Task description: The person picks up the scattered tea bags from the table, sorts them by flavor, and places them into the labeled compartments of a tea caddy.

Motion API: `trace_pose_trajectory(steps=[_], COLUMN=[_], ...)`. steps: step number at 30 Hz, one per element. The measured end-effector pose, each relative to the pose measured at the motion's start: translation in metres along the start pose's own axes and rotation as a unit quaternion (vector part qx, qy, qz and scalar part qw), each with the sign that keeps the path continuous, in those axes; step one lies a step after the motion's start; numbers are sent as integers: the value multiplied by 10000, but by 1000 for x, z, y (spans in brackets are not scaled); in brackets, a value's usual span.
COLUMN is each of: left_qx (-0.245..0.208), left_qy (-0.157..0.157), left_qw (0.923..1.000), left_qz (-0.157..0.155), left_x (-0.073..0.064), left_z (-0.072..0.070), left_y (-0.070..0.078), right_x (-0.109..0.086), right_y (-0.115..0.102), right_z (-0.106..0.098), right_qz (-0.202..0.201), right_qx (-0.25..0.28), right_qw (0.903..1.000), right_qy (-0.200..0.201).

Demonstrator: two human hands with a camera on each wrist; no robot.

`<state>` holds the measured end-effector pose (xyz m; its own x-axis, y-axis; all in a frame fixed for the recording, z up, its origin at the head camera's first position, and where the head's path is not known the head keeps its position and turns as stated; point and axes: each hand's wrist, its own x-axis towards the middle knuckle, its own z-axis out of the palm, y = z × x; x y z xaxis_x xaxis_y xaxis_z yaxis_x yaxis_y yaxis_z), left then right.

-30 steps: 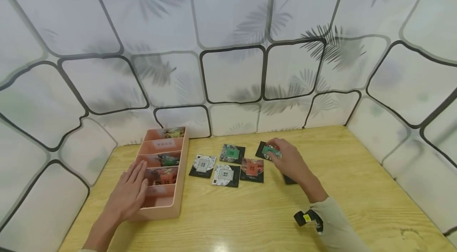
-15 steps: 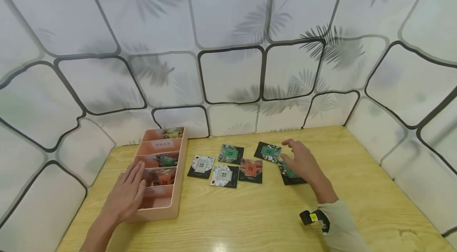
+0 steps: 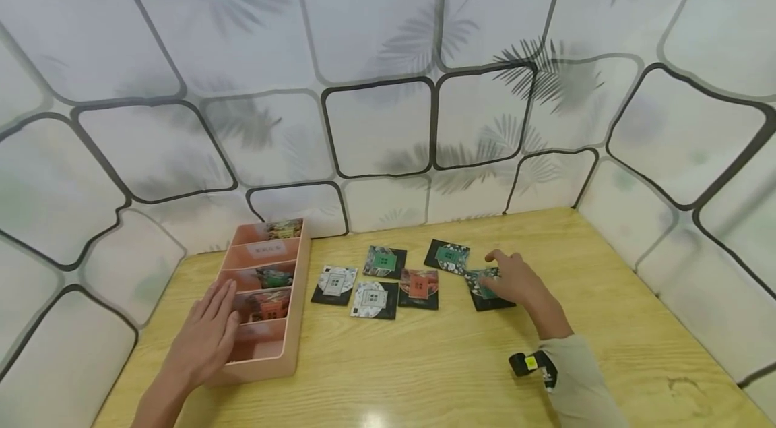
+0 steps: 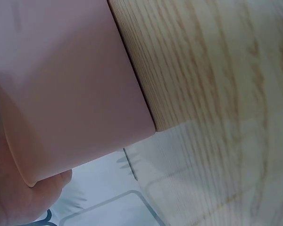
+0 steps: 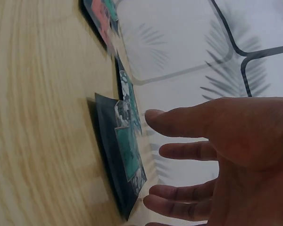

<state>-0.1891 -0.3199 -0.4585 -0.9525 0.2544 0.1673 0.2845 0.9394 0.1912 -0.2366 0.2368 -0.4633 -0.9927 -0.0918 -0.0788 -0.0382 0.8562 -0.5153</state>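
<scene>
My left hand (image 3: 200, 340) lies with straight fingers along the left rim of a pink divided box (image 3: 292, 327). In the left wrist view a fingertip shows past the edge of the box's smooth outer wall (image 4: 70, 94). The right hand (image 3: 521, 283) hovers with spread fingers over a black square sachet with a green label (image 3: 485, 301). From the right wrist, thumb and fingers stand apart beside this sachet (image 5: 127, 155), holding nothing. Just behind it lies another green-labelled sachet (image 3: 447, 256), its corner close to the first.
Left of these lie a red-labelled sachet (image 3: 419, 288), a green one (image 3: 384, 261) and two white-labelled ones, the nearer (image 3: 374, 300) and the farther (image 3: 335, 284). Box compartments hold yellow (image 3: 283, 230), green (image 3: 274, 278) and red (image 3: 269, 307) sachets. A patterned curtain (image 3: 382, 131) encloses the wooden table.
My right hand has let go of the far green-labelled sachet and moved right and nearer, over the other green one. The left hand stays on the box; the head view has shifted slightly.
</scene>
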Motion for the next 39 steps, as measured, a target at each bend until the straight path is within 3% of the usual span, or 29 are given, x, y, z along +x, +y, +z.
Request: trace_pose_trajectory(steps=[4,11,19,30,39], left_qx=[12,22,49,32,101], left_qy=[20,80,100,275,93], left_qw=[10000,10000,9999,9995,9999], left_qz=[21,51,67,119,37], left_x=[0,1,1,-2,1], left_z=[1,1,0,3,3], left_y=[-1,-2,-1,-2,-2], right_x=[-1,0,-1,1,-2], right_y=[1,-2,-3,4,2], right_z=[4,10,12,3,-5], right_qz=[211,189,266,-58,-610], right_qx=[-149,-284,104,564,658], right_qw=[9996,9994,9994,9981,9950], right_qy=[-66,85,194,256,434])
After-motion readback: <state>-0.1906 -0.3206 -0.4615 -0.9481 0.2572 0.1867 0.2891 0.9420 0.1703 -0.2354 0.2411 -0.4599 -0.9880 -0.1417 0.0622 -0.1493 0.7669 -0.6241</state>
